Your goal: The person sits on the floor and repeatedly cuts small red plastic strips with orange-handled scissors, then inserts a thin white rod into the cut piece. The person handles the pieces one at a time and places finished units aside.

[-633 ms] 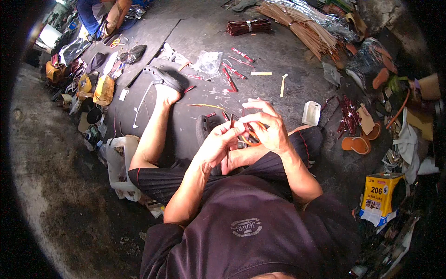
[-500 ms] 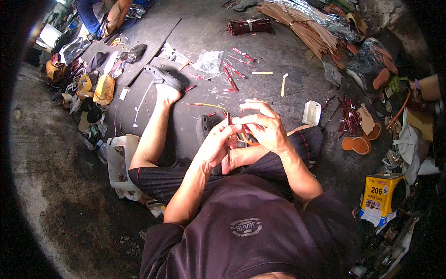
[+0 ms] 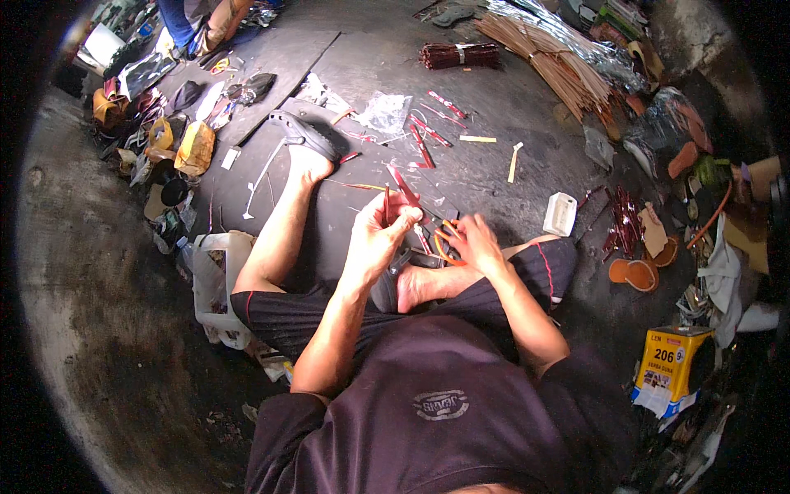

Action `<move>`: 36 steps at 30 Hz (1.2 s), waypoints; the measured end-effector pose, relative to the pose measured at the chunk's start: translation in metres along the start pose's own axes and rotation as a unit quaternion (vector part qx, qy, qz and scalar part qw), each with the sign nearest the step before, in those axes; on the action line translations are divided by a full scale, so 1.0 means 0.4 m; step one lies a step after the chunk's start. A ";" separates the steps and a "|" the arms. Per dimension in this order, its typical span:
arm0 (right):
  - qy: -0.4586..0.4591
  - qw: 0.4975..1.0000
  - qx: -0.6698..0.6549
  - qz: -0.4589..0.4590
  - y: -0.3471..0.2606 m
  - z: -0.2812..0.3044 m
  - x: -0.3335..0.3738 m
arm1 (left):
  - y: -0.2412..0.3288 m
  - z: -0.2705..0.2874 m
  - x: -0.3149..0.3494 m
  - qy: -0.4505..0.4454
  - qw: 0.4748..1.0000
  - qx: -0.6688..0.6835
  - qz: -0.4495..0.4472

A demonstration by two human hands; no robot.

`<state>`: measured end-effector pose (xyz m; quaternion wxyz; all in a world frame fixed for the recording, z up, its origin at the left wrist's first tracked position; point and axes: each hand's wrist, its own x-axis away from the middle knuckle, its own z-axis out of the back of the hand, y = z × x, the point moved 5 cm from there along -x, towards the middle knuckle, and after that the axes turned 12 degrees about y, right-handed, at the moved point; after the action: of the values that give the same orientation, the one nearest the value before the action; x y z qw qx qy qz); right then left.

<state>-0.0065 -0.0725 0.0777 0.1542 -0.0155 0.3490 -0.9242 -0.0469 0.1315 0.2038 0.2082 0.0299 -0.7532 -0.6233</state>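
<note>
My left hand (image 3: 380, 239) pinches a dark red strip (image 3: 403, 184) between thumb and fingers; the strip is bent, with one end standing up past the fingertips. Just to the right, my right hand (image 3: 479, 247) has its fingers in the orange handles of a pair of scissors (image 3: 445, 240). The blades point up and left, close to the strip, and I cannot tell if they touch it. A thin yellow strip (image 3: 362, 186) runs behind my left hand. Several red strips (image 3: 422, 142) lie on the floor beyond, next to a clear plastic bag (image 3: 385, 114).
A grey clog (image 3: 306, 136) is on my outstretched foot. White containers stand at left (image 3: 216, 284) and right (image 3: 560, 214). Brown sandals (image 3: 634, 275), a red strip bundle (image 3: 625, 216) and a yellow tin (image 3: 671, 366) are at right. Another person's legs (image 3: 222, 25) show at far left.
My hands have moved apart. The right hand has dropped down with the scissors, now more visible, while the left has turned and shows the red strip upright. The view has shifted slightly.
</note>
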 end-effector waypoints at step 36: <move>-0.161 0.953 -0.237 0.100 -0.325 0.175 0.100 | 0.071 0.082 -0.009 0.061 0.996 0.004 -0.066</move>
<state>-0.0707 -0.0372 0.2119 0.2917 -0.1648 0.5283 -0.7801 -0.0489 0.1691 0.2253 0.2119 0.1182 -0.7380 -0.6297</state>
